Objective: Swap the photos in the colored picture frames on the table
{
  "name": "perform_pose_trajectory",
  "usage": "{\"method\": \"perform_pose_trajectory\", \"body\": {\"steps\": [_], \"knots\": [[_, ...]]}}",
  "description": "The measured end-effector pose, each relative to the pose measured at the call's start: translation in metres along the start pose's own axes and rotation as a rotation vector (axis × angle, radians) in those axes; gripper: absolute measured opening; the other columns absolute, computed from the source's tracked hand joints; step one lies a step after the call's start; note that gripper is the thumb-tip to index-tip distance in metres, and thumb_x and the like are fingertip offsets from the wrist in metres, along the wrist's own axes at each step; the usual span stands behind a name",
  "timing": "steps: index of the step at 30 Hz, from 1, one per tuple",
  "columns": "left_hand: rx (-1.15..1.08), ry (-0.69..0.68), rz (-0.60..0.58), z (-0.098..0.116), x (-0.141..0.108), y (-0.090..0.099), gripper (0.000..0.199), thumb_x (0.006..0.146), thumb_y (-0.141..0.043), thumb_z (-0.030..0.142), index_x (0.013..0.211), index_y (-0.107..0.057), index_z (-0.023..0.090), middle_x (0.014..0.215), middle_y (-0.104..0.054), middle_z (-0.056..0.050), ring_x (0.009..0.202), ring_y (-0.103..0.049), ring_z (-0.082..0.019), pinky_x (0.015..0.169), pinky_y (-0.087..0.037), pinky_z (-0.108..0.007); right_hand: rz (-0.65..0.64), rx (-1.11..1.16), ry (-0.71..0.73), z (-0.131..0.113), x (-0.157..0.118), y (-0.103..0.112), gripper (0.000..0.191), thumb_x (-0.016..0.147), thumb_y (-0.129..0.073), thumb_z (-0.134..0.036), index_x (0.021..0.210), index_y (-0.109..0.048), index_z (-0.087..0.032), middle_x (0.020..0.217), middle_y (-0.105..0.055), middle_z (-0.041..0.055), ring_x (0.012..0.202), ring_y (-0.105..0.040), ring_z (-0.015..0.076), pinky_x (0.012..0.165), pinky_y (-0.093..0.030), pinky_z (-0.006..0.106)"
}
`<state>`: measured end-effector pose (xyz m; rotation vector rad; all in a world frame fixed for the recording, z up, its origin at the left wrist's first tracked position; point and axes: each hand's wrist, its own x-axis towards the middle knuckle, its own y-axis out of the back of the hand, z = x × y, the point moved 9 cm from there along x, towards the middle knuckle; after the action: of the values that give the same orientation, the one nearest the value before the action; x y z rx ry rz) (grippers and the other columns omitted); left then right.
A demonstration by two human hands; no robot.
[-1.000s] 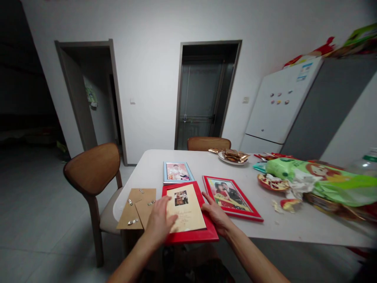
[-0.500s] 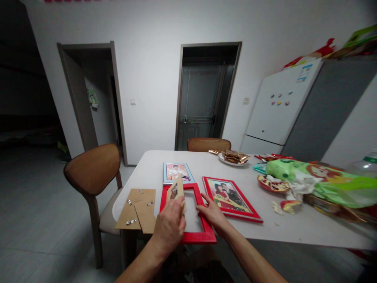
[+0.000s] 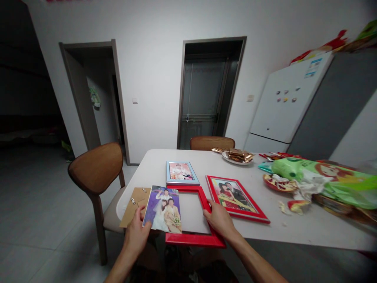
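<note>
My left hand pinches a photo at its lower left edge; the picture side faces up, with people in a white gown and light suit. The photo lies over the left part of an empty red photo frame. My right hand grips the right bar of that frame, whose near edge juts past the table. Partly covered by the photo, brown backing boards with metal clips lie at the left. A blue frame with a picture is just beyond. Right of my hand lies another red frame holding a couple's photo.
On the white table stands a plate of gold-wrapped packets. To the right are a green plastic bag, an opened pomegranate and peel pieces. Chairs stand at the left and far side.
The photo was tilted upright in my left hand, over the frame; now it is turned flatter, face up, and moved left. My right hand stays on the frame's right bar.
</note>
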<state>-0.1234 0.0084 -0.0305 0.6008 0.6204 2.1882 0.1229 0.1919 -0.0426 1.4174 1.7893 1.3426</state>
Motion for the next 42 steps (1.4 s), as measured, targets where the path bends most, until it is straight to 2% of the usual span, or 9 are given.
{"method": "perform_pose_trajectory", "body": {"steps": [6,12,17,22,29,32,35,39,42], "knots": [[0.260,-0.042,-0.089,0.016,-0.005,-0.004,0.040,0.073,-0.041,0.020,0.112,-0.040,0.014,0.089,-0.060,-0.008,0.086,-0.056,-0.021,0.068,-0.041,-0.027,-0.019,-0.064,0.024,-0.003,-0.002,0.000,0.041,0.072,-0.042,-0.025,0.108,-0.052,-0.009,0.099,-0.057,0.0159,0.091,-0.054,0.0230,0.075,-0.037,0.028],[0.461,-0.103,-0.042,0.025,-0.007,-0.001,0.044,0.073,-0.042,0.025,0.116,-0.040,0.012,0.102,-0.056,-0.013,0.096,-0.052,-0.025,0.077,-0.042,-0.035,0.075,-0.052,0.068,-0.022,-0.010,0.016,0.038,0.072,-0.044,-0.026,0.107,-0.054,-0.014,0.099,-0.054,0.0136,0.090,-0.051,0.0226,0.075,-0.038,0.029],[0.345,-0.390,-0.089,0.053,-0.018,-0.022,0.048,0.067,-0.045,0.020,0.115,-0.043,0.014,0.115,-0.050,-0.011,0.110,-0.042,-0.024,0.094,-0.032,-0.040,-0.036,0.360,0.162,-0.063,-0.013,-0.003,0.040,0.070,-0.047,-0.023,0.108,-0.053,-0.011,0.092,-0.059,0.0099,0.079,-0.055,0.0165,0.075,-0.039,0.026],[0.295,-0.469,-0.232,0.065,-0.028,-0.055,0.058,0.064,-0.050,0.021,0.120,-0.041,0.013,0.127,-0.040,-0.014,0.118,-0.034,-0.027,0.098,-0.027,-0.044,-0.147,0.771,-0.001,-0.084,-0.007,-0.035,0.052,0.062,-0.047,-0.015,0.114,-0.047,-0.013,0.062,-0.058,-0.0012,0.055,-0.052,0.0112,0.054,-0.041,0.022],[0.098,-0.520,-0.052,0.083,-0.013,-0.042,0.055,0.064,-0.035,0.003,0.117,-0.045,0.012,0.125,-0.044,-0.011,0.118,-0.036,-0.021,0.100,-0.028,-0.040,-0.100,1.345,0.016,-0.124,-0.011,-0.001,0.062,0.062,-0.051,-0.019,0.122,-0.035,-0.014,0.061,-0.053,-0.0048,0.049,-0.048,0.0079,0.045,-0.038,0.018],[-0.123,-0.445,0.040,0.085,-0.005,-0.019,0.043,0.074,-0.034,0.011,0.114,-0.048,0.017,0.118,-0.052,-0.007,0.112,-0.044,-0.018,0.098,-0.032,-0.035,-0.133,1.389,0.005,-0.124,-0.016,0.004,0.056,0.066,-0.054,-0.030,0.118,-0.039,-0.014,0.071,-0.056,-0.0008,0.058,-0.054,0.0106,0.048,-0.042,0.020],[-0.414,-0.253,0.140,0.077,-0.001,-0.007,0.034,0.077,-0.041,0.023,0.108,-0.052,0.017,0.110,-0.058,-0.006,0.106,-0.049,-0.020,0.093,-0.036,-0.034,-0.209,1.340,-0.197,-0.103,-0.023,-0.017,0.048,0.067,-0.054,-0.031,0.111,-0.045,-0.013,0.077,-0.058,0.0035,0.062,-0.057,0.0119,0.051,-0.044,0.021],[-0.838,-0.002,0.130,0.068,-0.003,-0.030,0.036,0.075,-0.047,0.032,0.103,-0.053,0.011,0.096,-0.064,-0.010,0.092,-0.058,-0.022,0.083,-0.044,-0.034,-0.318,1.558,-0.364,-0.090,-0.031,-0.040,0.048,0.071,-0.046,-0.024,0.118,-0.036,-0.017,0.076,-0.062,0.0039,0.057,-0.058,0.0115,0.054,-0.046,0.024],[-1.037,0.043,0.036,0.072,-0.002,-0.049,0.043,0.072,-0.050,0.029,0.111,-0.046,0.012,0.101,-0.062,-0.010,0.094,-0.058,-0.022,0.083,-0.045,-0.034,-0.157,1.644,-0.330,-0.075,-0.025,-0.023,0.055,0.065,-0.044,-0.012,0.119,-0.037,-0.021,0.078,-0.065,0.0020,0.063,-0.060,0.0125,0.058,-0.047,0.024]]}}
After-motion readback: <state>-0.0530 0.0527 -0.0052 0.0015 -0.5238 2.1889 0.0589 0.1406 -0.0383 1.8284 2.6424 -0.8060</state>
